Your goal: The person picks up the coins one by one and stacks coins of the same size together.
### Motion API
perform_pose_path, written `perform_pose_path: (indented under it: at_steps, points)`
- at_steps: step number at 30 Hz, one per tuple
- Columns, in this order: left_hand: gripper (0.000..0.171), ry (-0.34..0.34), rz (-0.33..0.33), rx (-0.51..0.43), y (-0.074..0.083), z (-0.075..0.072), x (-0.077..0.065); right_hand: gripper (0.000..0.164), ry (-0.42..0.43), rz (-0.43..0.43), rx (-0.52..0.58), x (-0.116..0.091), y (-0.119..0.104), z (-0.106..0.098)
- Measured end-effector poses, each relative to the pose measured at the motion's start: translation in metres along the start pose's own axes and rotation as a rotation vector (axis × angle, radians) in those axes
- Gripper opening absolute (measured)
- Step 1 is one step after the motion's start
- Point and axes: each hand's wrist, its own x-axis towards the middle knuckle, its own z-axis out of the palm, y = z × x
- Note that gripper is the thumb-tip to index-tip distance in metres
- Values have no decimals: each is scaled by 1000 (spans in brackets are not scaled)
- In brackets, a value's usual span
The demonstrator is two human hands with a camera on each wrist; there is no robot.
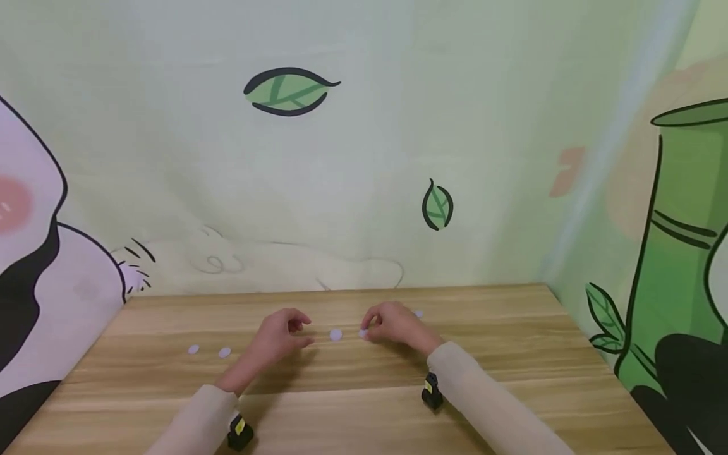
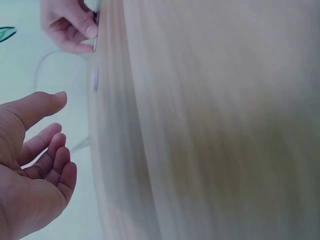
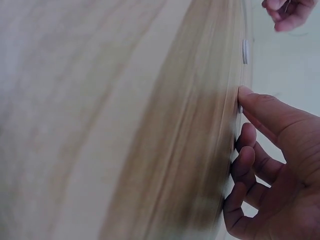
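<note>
My right hand [image 1: 392, 323] rests low at the tabletop, with thumb and forefinger pinching a small white disc [image 1: 363, 333] by its edges. Just to the left, another white disc [image 1: 335, 335] lies flat; in the right wrist view this disc [image 3: 245, 52] shows edge-on, seemingly more than one layer thick. My left hand [image 1: 280, 335] hovers above the table on the other side of that disc, thumb and fingers apart and holding nothing. In the left wrist view the fingers of the left hand [image 2: 37, 160] are loosely curved.
Two more white discs, one far left [image 1: 193, 349] and one beside the left wrist [image 1: 224, 352], lie on the wooden table [image 1: 352, 417]. Another disc [image 1: 419, 313] sits behind the right hand. A printed cloth backdrop [image 1: 364, 158] rises at the table's far edge.
</note>
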Motion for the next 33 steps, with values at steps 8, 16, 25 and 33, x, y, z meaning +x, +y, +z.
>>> perform_pose_path:
  at_steps: [8, 16, 25, 33]
  points:
    - [45, 17, -42, 84, -28, -34, -25, 10, -31, 2, 7, 0, 1, 6]
    - [52, 35, -30, 234, -48, -65, -37, 9, 7, 26, 30, 6, -1, -2]
    - [44, 10, -64, 199, -75, -76, -49, 9, 12, 55, 18, 3, 0, -3]
    - [38, 5, -112, 143, -78, -79, -54, 8, 39, -1, 19, 4, 1, 3]
